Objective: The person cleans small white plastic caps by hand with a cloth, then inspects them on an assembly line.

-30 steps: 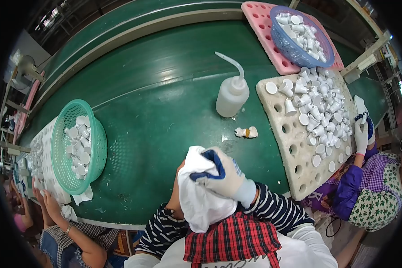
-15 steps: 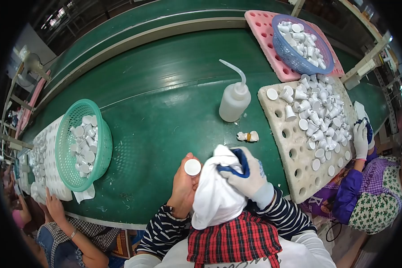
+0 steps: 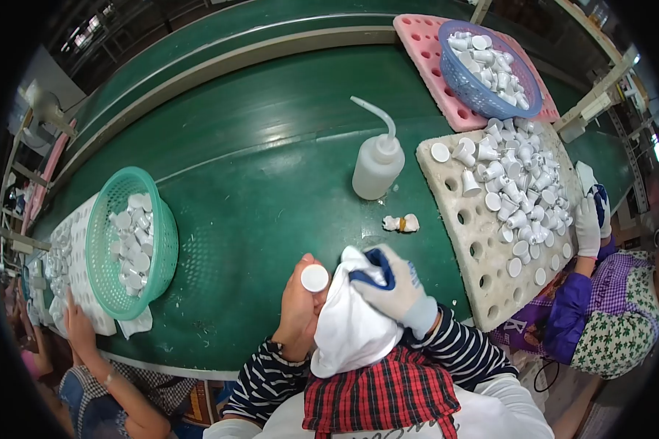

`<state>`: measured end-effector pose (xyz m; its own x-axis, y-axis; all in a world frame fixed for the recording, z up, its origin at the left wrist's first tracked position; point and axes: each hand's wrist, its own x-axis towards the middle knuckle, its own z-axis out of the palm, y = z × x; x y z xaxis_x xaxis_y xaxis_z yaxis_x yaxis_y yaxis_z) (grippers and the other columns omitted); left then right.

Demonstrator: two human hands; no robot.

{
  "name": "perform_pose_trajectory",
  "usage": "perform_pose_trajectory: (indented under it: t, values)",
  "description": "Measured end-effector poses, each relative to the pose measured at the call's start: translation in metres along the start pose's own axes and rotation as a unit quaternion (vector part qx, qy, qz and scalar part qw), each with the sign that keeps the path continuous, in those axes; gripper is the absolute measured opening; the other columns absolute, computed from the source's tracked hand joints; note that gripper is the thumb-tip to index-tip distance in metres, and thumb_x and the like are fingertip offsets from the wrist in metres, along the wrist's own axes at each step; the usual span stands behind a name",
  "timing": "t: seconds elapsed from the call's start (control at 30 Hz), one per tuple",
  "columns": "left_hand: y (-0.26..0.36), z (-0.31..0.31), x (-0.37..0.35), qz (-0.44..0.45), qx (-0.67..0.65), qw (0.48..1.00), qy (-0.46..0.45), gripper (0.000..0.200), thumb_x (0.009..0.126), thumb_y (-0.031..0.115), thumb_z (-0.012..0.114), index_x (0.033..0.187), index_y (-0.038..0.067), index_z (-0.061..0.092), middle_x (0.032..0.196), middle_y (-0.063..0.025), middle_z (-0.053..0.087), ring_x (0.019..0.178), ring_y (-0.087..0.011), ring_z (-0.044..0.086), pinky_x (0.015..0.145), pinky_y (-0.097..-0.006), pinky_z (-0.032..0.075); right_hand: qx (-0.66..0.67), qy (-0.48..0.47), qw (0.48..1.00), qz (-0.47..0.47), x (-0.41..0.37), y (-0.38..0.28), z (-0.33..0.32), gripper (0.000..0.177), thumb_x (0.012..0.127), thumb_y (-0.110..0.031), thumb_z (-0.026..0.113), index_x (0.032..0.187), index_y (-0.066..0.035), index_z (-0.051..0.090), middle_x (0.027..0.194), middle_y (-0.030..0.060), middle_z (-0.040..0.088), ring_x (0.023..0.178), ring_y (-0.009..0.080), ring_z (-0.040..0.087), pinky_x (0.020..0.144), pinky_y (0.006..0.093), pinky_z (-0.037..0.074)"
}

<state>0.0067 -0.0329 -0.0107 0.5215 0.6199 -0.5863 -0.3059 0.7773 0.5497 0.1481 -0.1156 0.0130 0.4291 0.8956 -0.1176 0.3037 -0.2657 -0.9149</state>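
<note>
Cup (image 3: pixel 315 278) pinched in bare left hand (image 3: pixel 297 306), white cloth (image 3: pixel 350 325) clutched in gloved right hand (image 3: pixel 394 291), bottle (image 3: pixel 378 170) beyond

Head-worn fisheye view, forward and down across the green worktable (image 3: pixel 241 227), left hand (image 3: pixel 297 306) and right hand (image 3: pixel 397 290) near.

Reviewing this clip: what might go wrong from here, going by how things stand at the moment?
The bare left hand might smudge or drop the small white piece it holds. The tall squeeze bottle stands upright ahead of the hands, so a careless reach could tip it. The loose heap of white pieces on the holed foam board could shift if bumped, and some might roll off.
</note>
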Motion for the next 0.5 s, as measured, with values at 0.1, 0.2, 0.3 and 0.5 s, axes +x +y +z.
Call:
perform_pose_trajectory:
  t: [0.1,0.2,0.3,0.5]
  values:
    - [0.000,-0.010,0.002,-0.015,-0.050,0.998,-0.040,0.026,0.099,0.030,0.044,0.079,0.013,0.048,0.061,0.0047,0.043,0.048,-0.0046,0.037,0.043,-0.0217,0.031,-0.044,0.024,0.996,-0.076,0.001,-0.008,-0.006,0.041,0.077,-0.020,0.071,0.113,-0.005,0.057,0.100,0.0160,0.065,0.090,0.0306,0.065,0.078,0.0356,0.051]
    - [-0.013,-0.021,0.014,0.009,-0.048,0.996,-0.081,0.020,0.100,0.026,0.041,0.091,0.011,0.050,0.082,-0.0024,0.052,0.072,-0.0110,0.050,0.065,-0.0266,0.044,-0.183,-0.021,0.971,-0.151,-0.006,-0.042,-0.008,0.041,0.077,-0.019,0.067,0.115,-0.012,0.057,0.101,0.0141,0.061,0.085,0.0332,0.064,0.073,0.0392,0.053]
    - [-0.018,-0.026,-0.001,0.008,-0.087,0.986,-0.145,0.022,0.100,0.015,0.040,0.118,0.008,0.049,0.109,-0.0082,0.056,0.103,-0.0202,0.057,0.092,-0.0322,0.047,-0.263,-0.012,0.923,-0.281,-0.001,-0.038,0.022,0.029,0.074,-0.020,0.069,0.101,-0.013,0.058,0.087,0.0099,0.059,0.069,0.0290,0.063,0.060,0.0381,0.050]
    - [-0.006,-0.005,-0.006,-0.044,0.055,0.997,-0.031,0.023,0.099,0.031,0.044,0.098,0.010,0.053,0.081,-0.0020,0.055,0.069,-0.0110,0.053,0.061,-0.0269,0.044,-0.218,-0.066,0.962,-0.150,0.018,0.001,0.017,0.034,0.081,-0.026,0.061,0.108,-0.008,0.049,0.097,0.0138,0.058,0.081,0.0359,0.062,0.068,0.0441,0.049]
